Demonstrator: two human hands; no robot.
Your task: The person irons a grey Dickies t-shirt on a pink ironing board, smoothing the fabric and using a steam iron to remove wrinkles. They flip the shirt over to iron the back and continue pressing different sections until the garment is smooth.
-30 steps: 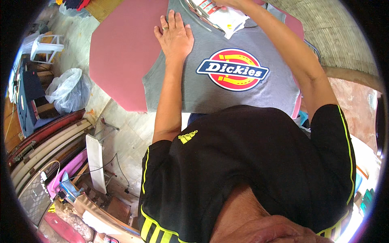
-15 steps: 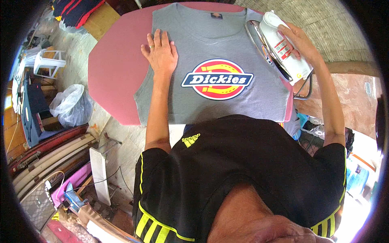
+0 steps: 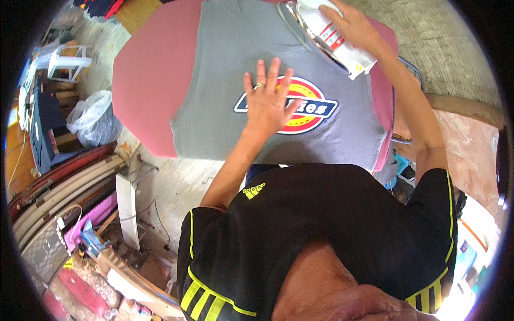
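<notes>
A grey sleeveless shirt [image 3: 214,96] with a red, yellow and dark blue printed emblem lies spread over a pink padded board [image 3: 144,85]. My left hand [image 3: 269,101] rests flat on the shirt with its fingers spread, covering the left part of the emblem. My right hand [image 3: 350,27] is wrapped round the handle of a white iron [image 3: 334,40] with a shiny metal base. The iron stands tilted at the shirt's far right, near the neckline. Whether its whole base touches the cloth cannot be told.
Left of the board are a white plastic stool [image 3: 69,63] and a clear plastic bag [image 3: 95,120]. Long rolls or poles [image 3: 67,195] lie at the lower left, beside a white plank [image 3: 127,211]. A metal frame [image 3: 412,72] sticks out past the board's right edge.
My left hand has slid right from the shirt's left edge onto the emblem, fingers spreading wider. My right hand has carried the iron left and away from me, toward the neckline.
</notes>
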